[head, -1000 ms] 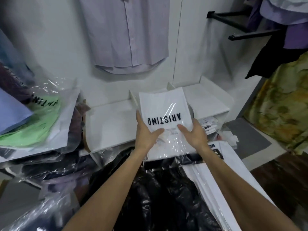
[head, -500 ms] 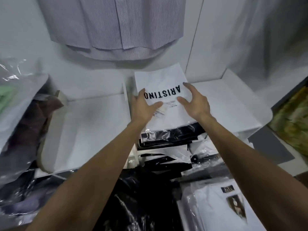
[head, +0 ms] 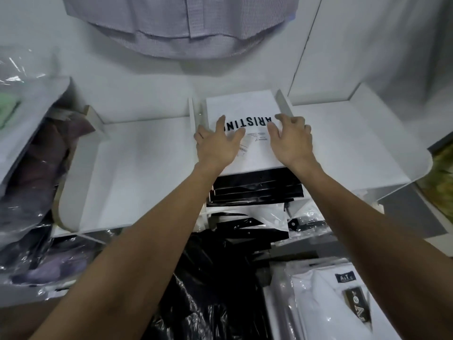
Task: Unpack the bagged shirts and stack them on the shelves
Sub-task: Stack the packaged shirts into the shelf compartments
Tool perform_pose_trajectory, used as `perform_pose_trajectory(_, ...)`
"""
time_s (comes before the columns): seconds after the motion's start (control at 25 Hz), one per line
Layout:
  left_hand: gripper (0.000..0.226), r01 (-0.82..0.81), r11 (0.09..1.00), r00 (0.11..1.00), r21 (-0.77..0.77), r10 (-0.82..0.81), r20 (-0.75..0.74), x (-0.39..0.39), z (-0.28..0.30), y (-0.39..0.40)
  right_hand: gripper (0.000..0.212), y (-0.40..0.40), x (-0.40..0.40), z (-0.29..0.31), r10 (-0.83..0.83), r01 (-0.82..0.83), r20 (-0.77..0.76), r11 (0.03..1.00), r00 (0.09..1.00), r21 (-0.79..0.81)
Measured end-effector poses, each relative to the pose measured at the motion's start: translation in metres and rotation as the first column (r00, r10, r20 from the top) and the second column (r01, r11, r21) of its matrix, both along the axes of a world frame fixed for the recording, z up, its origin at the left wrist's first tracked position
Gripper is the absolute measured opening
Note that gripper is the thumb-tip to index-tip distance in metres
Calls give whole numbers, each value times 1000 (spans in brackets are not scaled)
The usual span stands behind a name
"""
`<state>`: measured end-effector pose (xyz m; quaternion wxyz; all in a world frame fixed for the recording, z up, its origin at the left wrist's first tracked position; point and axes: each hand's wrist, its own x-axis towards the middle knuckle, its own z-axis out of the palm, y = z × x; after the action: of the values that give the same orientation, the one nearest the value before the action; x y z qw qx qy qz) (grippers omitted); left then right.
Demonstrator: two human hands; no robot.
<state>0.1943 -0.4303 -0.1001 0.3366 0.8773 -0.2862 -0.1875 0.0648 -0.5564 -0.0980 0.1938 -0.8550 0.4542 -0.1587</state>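
A white packaged shirt (head: 247, 106) printed ARISTINO lies flat on top of a stack of black-edged packages (head: 257, 187) in the narrow middle compartment of the white shelf (head: 147, 153). My left hand (head: 218, 143) rests on the package's left side with fingers spread. On its right side my right hand (head: 289, 138) presses down with fingers slightly bent. Neither hand curls around the package.
White dividers (head: 192, 114) bound the middle slot. Bagged dark and purple shirts (head: 36, 192) pile up at the left. A black plastic bag (head: 208, 290) and a bagged white shirt (head: 326, 298) lie in front. A striped shirt (head: 181, 23) hangs on the wall above.
Both hands carried the ARISTINO package forward from in front of the shelf and lowered it onto the stack in the middle compartment; the camera moved closer and tilted down.
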Motion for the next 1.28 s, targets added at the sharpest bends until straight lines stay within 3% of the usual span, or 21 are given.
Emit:
perform_pose_trajectory(0.08,68,8,988,998,-152,2,65,-11,8,22,44,30,-4,7,31,-29,159,999,987,-14)
perform_pose_trajectory(0.16,58,-4,949,999,-317,17,38,-26,14,50,39,64,-10,14,65,-109,361,989,930,102)
perform_pose_trajectory(0.24,47,-60,891,996,-449,21,-91,-49,13,87,32,107,-26,23,-8,-201,534,922,845,331)
perform_pose_trajectory(0.36,32,-131,840,957,-527,-32,-289,-98,6,147,21,182,-72,29,-243,-251,616,756,749,604)
perform_pose_trajectory(0.56,30,-66,896,859,-438,-172,-482,-188,-13,223,18,276,-156,15,-412,-147,561,698,719,701)
perform_pose_trajectory(0.76,28,61,941,777,-332,-253,-576,-261,-12,257,13,313,-228,14,-431,-51,509,723,745,689)
perform_pose_trajectory(0.88,28,33,953,781,-300,-212,-588,-293,-11,259,13,307,-273,17,-419,39,439,758,795,652)
perform_pose_trajectory(1.0,42,33,968,803,-250,-175,-570,-319,-16,248,21,284,-319,12,-442,139,401,791,802,595)
perform_pose_trajectory(1.08,56,38,979,828,-200,-143,-543,-334,-24,233,35,260,-346,-5,-463,255,278,795,842,551)
perform_pose_trajectory(1.2,75,34,995,855,-94,-78,-512,-349,-34,211,73,226,-379,-31,-468,443,-37,804,883,397)
perform_pose_trajectory(1.28,81,-29,999,883,-21,16,-470,-363,-45,204,96,201,-401,-52,-486,466,-94,739,869,486)
